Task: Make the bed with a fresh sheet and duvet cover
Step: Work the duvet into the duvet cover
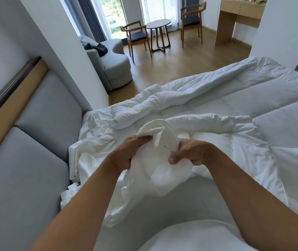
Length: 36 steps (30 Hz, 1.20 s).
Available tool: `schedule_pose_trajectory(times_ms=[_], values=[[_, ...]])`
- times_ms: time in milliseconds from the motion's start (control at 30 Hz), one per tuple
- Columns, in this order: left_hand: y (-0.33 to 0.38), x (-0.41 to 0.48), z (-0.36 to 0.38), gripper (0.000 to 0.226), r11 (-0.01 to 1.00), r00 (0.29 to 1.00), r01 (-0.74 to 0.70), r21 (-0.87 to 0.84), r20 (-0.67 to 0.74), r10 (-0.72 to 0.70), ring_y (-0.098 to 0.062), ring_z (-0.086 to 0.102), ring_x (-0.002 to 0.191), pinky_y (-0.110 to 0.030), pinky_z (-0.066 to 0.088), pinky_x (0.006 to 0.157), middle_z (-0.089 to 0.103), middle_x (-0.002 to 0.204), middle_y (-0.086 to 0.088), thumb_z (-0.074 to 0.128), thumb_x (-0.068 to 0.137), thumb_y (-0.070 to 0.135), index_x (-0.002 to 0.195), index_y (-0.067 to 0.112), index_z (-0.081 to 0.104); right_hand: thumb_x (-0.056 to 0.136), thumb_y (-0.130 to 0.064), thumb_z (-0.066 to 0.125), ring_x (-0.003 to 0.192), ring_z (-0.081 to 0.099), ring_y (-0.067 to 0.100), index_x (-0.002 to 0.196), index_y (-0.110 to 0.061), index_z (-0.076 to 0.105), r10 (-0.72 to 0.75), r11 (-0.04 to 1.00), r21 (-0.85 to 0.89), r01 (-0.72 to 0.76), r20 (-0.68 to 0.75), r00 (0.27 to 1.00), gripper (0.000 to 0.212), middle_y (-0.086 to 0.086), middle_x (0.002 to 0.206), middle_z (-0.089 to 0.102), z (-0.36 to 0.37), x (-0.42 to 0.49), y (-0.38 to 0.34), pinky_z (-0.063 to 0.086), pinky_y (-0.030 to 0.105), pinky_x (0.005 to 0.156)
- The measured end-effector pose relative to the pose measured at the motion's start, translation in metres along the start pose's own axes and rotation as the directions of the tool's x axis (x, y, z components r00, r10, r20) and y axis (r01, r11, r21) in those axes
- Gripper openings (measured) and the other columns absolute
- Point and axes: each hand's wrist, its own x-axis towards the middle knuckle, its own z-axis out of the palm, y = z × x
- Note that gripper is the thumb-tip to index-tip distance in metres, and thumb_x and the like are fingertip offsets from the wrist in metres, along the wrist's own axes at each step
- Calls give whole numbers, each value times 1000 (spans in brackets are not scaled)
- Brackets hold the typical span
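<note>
Both hands up over the bed, close together w/ a bunched corner of white fabric between them. Left hand (126, 153) gripping the wad from its left side, fingers curled in, thumb on top. Right hand (189, 153) clamped on the right side of the same wad, thumb + fingertips pinching the cloth. Hands not touching each other, fabric fills the gap.

Held piece = corner of the duvet (155, 142), peak of it sticks up just above the hands; thin white cover (144, 187) wrapped around it hangs down below the hands in loose folds toward the camera. Can't tell for sure where cover ends and duvet starts inside the grip.

Rest of the duvet runs away from the hands across the mattress, quilted, rumpled, far edge reaching the foot of the bed. Crumpled white sheet (90, 142) lies left of the hands, bunched against the grey padded headboard (41, 124).

Bkgd: wood floor, grey sofa (112, 64) w/ a dark item on it, small round table (158, 26) between two wooden chairs (137, 38) near the window, desk (238, 13) at top right.
</note>
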Motion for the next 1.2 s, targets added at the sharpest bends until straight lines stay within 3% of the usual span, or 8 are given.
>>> schedule_pose_trajectory(times_ms=[100, 233, 367, 533, 700, 900, 967, 1200], values=[[-5, -3, -4, 30, 999, 1000, 15, -30, -25, -15, -26, 72, 86, -38, 60, 76, 73, 102, -16, 71, 78, 25, 103, 9, 78, 83, 8, 73, 102, 72, 24, 108, -15, 73, 5, 997, -70, -11, -82, 997, 34, 8, 108, 75, 6, -2, 6, 59, 35, 83], [-7, -11, -15, 18, 995, 993, 54, 86, 103, -62, -12, 73, 71, -28, 59, 61, 76, 80, -1, 75, 76, 36, 84, 22, 82, 85, 4, 66, 85, 73, 21, 103, -5, 71, -105, 967, 189, 171, -315, 943, 21, 12, 97, 74, 19, 5, 16, 59, 31, 70], [-8, -16, -21, 40, 938, 946, 103, 332, 260, -196, -19, 74, 97, -33, 60, 76, 77, 104, -1, 90, 68, 20, 103, 33, 78, 96, -2, 60, 82, 75, 21, 97, -6, 73, -92, 955, 201, 217, -497, 863, 14, 12, 93, 77, 28, 12, 12, 59, 30, 65], [-8, -21, -19, 18, 989, 963, 73, 131, 248, -105, -19, 75, 90, -31, 60, 72, 78, 97, -4, 73, 85, 10, 95, 22, 82, 89, -19, 74, 87, 75, 25, 97, -10, 77, -109, 955, 188, 229, -496, 861, 12, 14, 98, 77, 30, 12, 13, 60, 34, 67], [-3, -15, 0, 16, 999, 998, -10, 52, 69, 7, -23, 72, 80, -35, 61, 68, 73, 96, -14, 57, 98, 4, 103, 5, 72, 68, -17, 84, 101, 72, 25, 112, -14, 72, -17, 994, 103, 37, -190, 982, 46, 9, 109, 75, 32, 5, 22, 60, 36, 79], [-8, -11, -8, 19, 959, 993, 57, 278, 79, -83, -24, 73, 99, -41, 60, 84, 76, 108, -9, 65, 96, 31, 106, 21, 77, 79, -17, 76, 103, 71, 28, 112, -11, 73, -112, 951, 220, 216, -407, 907, 34, 13, 111, 74, 30, 13, 31, 58, 42, 85], [-10, -17, -15, 20, 932, 968, 117, 344, 170, -184, -16, 75, 90, -32, 61, 73, 78, 97, 1, 76, 78, 42, 94, 33, 81, 79, -17, 73, 94, 73, 27, 96, -13, 79, -94, 971, 150, 185, -472, 876, 18, 14, 103, 76, 30, 18, 29, 59, 40, 81], [-8, -13, -25, 36, 960, 925, 129, 247, 319, -206, -22, 73, 101, -35, 59, 81, 76, 110, -5, 88, 71, 29, 106, 23, 80, 85, -30, 78, 89, 76, 21, 98, -12, 76, -101, 980, 80, 180, -580, 809, 22, 9, 99, 78, 32, 27, 14, 60, 31, 68]])
